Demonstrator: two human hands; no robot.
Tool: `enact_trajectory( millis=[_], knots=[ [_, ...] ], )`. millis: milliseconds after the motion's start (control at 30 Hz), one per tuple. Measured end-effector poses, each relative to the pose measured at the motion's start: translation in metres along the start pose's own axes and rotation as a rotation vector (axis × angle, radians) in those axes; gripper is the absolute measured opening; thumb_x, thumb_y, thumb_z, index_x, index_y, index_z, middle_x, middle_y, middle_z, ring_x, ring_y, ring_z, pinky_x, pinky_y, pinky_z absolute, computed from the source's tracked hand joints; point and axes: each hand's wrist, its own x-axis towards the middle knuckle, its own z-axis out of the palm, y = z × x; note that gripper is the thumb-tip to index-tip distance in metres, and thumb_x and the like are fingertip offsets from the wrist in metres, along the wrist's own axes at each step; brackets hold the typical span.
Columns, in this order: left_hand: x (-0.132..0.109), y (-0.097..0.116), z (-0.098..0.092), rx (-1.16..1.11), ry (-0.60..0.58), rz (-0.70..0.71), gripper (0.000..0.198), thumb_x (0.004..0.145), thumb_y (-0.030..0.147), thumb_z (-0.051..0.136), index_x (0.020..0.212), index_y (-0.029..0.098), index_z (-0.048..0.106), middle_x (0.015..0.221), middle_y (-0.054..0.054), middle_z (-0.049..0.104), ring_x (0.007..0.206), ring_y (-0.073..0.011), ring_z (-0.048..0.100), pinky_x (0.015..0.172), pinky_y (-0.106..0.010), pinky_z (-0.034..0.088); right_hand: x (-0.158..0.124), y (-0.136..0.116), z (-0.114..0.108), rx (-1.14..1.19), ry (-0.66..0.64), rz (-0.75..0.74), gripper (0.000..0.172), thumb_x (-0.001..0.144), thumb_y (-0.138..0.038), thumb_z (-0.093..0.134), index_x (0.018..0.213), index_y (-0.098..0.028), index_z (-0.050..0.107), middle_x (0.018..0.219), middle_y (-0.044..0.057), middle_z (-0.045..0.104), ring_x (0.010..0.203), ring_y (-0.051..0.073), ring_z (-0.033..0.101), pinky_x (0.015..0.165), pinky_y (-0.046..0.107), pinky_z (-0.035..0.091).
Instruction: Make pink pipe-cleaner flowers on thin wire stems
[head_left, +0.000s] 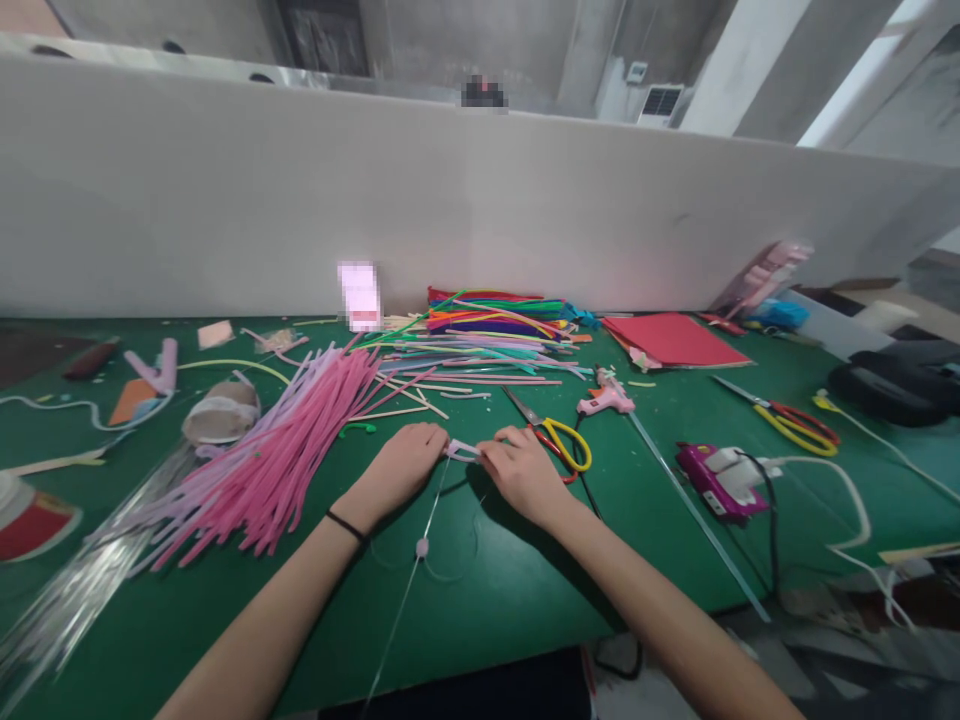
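Between my two hands is a short lilac pipe cleaner (463, 451), bent into a small loop. My left hand (409, 462) pinches its left end, and my right hand (523, 472) pinches the other end. From near the left fingertips a thin clear strip (405, 600) runs down toward the table's front edge. A small lilac lump (422, 548) sits partway along this strip. Close beyond my right hand lie scissors (559, 440) with yellow and red handles. A large bundle of pink and lilac pipe cleaners (300, 440) lies to the left of my left hand.
On the green table (525, 610) a pink glue gun (606, 393) lies right of the scissors, near a purple power strip (720, 482) with cables. Coloured pipe cleaners (495, 315) and red sheets (679, 340) lie at the back. Far right are second scissors (787, 420). A tape roll (221, 412) stands left.
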Motion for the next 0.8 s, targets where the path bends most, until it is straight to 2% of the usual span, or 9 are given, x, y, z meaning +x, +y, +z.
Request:
enact_trajectory(
  millis=[67,167,333,433,533,600,800],
  knots=[
    [-0.002,0.002,0.000,-0.008,0.002,0.002,0.018,0.097,0.016,0.038,0.095,0.016,0.056,0.090,-0.009,0.060,0.083,-0.0234,0.054,0.077,-0.036,0.044,0.003,-0.002,-0.001,-0.014,-0.076,-0.046,0.018,0.094,-0.013,0.049,0.099,-0.017,0.066,0.085,0.010,0.070,0.097,0.025,0.054,0.077,0.036,0.036],
    [-0.004,0.003,0.000,-0.058,-0.004,-0.014,0.017,0.097,0.018,0.038,0.095,0.016,0.055,0.091,-0.009,0.060,0.084,-0.0234,0.055,0.078,-0.036,0.044,0.011,0.000,-0.001,0.062,-0.195,-0.073,0.017,0.091,-0.009,0.050,0.098,-0.017,0.064,0.083,0.008,0.069,0.088,0.022,0.058,0.074,0.032,0.039],
    [-0.006,0.005,0.002,-0.164,0.069,-0.075,0.021,0.100,0.024,0.034,0.102,0.015,0.053,0.103,-0.012,0.057,0.088,-0.0221,0.055,0.080,-0.036,0.045,0.030,0.006,0.002,0.339,-0.257,-0.021,0.010,0.092,-0.014,0.052,0.095,-0.018,0.061,0.090,0.006,0.070,0.082,0.017,0.065,0.071,0.025,0.044],
    [-0.007,0.006,0.002,-0.174,0.107,-0.097,0.021,0.099,0.022,0.036,0.098,0.015,0.055,0.105,-0.012,0.055,0.089,-0.0224,0.054,0.080,-0.036,0.044,0.038,0.004,0.001,0.470,-0.249,0.060,0.009,0.090,-0.013,0.056,0.096,-0.018,0.061,0.090,0.006,0.071,0.081,0.018,0.068,0.071,0.025,0.047],
    [-0.008,0.007,0.002,-0.128,0.061,-0.071,0.019,0.097,0.017,0.038,0.094,0.016,0.057,0.095,-0.010,0.057,0.085,-0.0233,0.052,0.075,-0.036,0.042,0.039,0.000,0.000,0.737,-0.215,0.142,0.019,0.087,-0.012,0.058,0.104,-0.020,0.061,0.092,0.004,0.072,0.082,0.016,0.070,0.073,0.025,0.051],
    [-0.009,0.007,0.001,-0.083,0.034,-0.062,0.019,0.096,0.015,0.038,0.094,0.016,0.057,0.092,-0.009,0.057,0.082,-0.0233,0.050,0.072,-0.035,0.041,0.039,-0.002,0.000,0.818,-0.183,0.162,0.020,0.087,-0.012,0.056,0.105,-0.020,0.062,0.092,0.003,0.073,0.082,0.015,0.070,0.073,0.025,0.052],
    [-0.009,0.006,0.004,-0.078,0.046,-0.087,0.024,0.098,0.019,0.035,0.091,0.016,0.058,0.085,-0.009,0.058,0.076,-0.0231,0.050,0.070,-0.035,0.038,0.037,-0.001,0.011,0.598,-0.067,0.079,0.012,0.089,-0.014,0.055,0.092,-0.017,0.067,0.089,0.006,0.069,0.083,0.016,0.063,0.076,0.026,0.048]
  ],
)
